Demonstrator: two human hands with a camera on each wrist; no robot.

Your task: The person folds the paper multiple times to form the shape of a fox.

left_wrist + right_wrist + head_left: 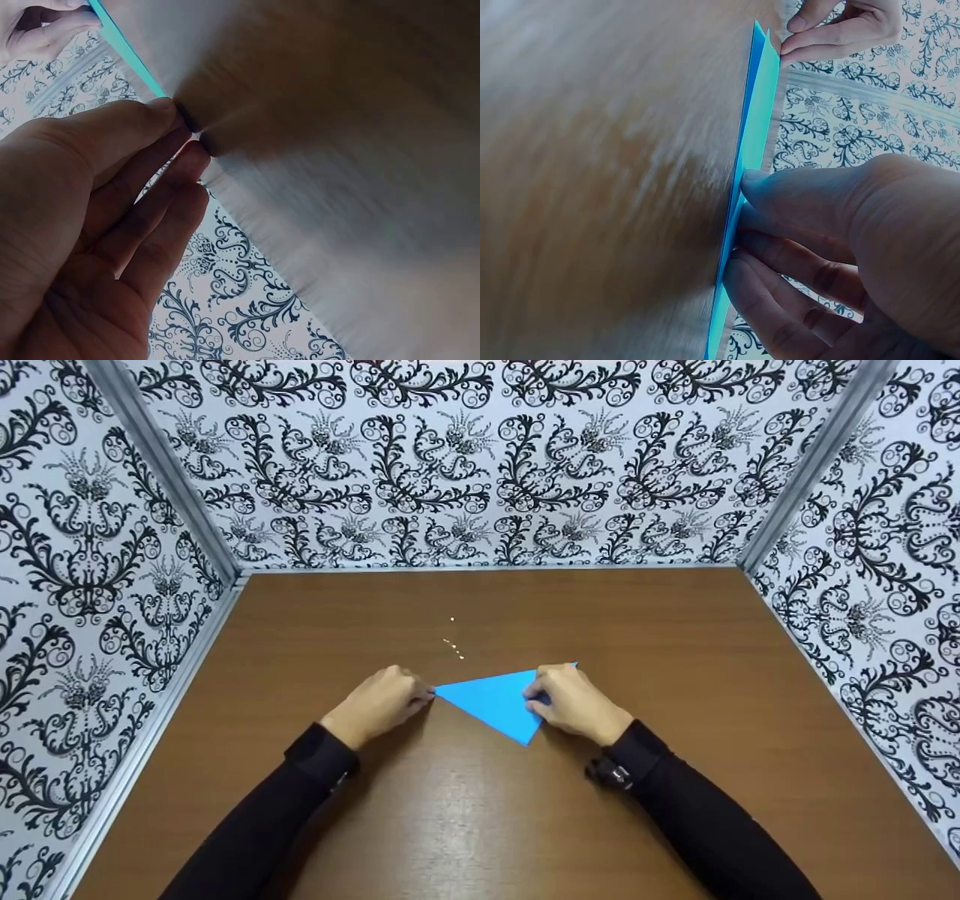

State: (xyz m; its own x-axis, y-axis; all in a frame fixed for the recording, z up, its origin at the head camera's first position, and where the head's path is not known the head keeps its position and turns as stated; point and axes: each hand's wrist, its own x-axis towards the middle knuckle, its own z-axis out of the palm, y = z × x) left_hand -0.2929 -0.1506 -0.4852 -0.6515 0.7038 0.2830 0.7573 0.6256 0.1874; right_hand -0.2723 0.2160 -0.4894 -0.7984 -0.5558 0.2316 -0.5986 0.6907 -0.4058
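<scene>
Black sleeves (262,814) are nearest. Beyond, mid-table (450,825), the left hand (379,703) pinches the left corner of folded blue paper (484,701); the right hand (577,703) grips its right part. Probably light, thin, easily creased, best held by edges. Pale specks (461,657) lie farther.

The folded sheet (486,701) looks like paper, smooth and matt, with crisp thin edges. The counter (652,637) has a wood-grain face, smooth and faintly glossy, with a pale sheen. The wall covering (465,457) is printed and matt, paper-like. The corner post (163,465) has metal's dull grey finish. The sleeves (697,806) are matt black cloth; the wrist device (618,775) may be glossy plastic, though too small to be sure.
</scene>
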